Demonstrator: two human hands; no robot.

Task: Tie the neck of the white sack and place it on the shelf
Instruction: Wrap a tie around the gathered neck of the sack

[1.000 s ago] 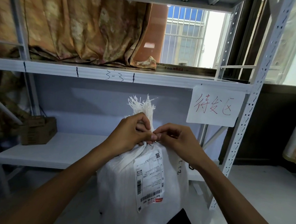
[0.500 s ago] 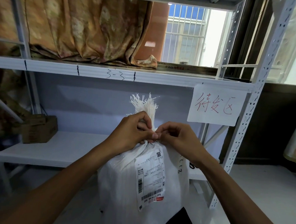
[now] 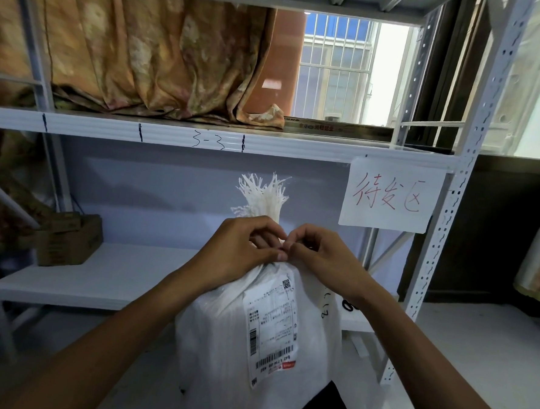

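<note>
While the white sack [image 3: 254,336] stands upright in front of you, low at about 6 o'clock in the head view, its gathered neck [image 3: 267,251] is pinched between both your hands and the frayed top [image 3: 261,194] fans out above them toward 12 o'clock. Your left hand [image 3: 237,253] wraps the neck from 9 o'clock with fingers curled closed around it; your right hand [image 3: 320,258] meets it from 3 o'clock, thumb and fingertips pressed together against the left thumb. Whatever tie you are working is hidden under the fingers, so I cannot tell how far the knot has got.

To finish this step well, keep the left hand clamped low on the bunched fabric so it cannot loosen, and draw the tie snug with the right, close beneath the fringe. The shipping label [image 3: 272,324] faces you; try to keep it that way.

Beyond the sack, the lower shelf [image 3: 115,277] lies open at 9 o'clock, with a cardboard box [image 3: 69,239] at its far left and a paper sign [image 3: 392,196] hanging at 2 o'clock.
</note>
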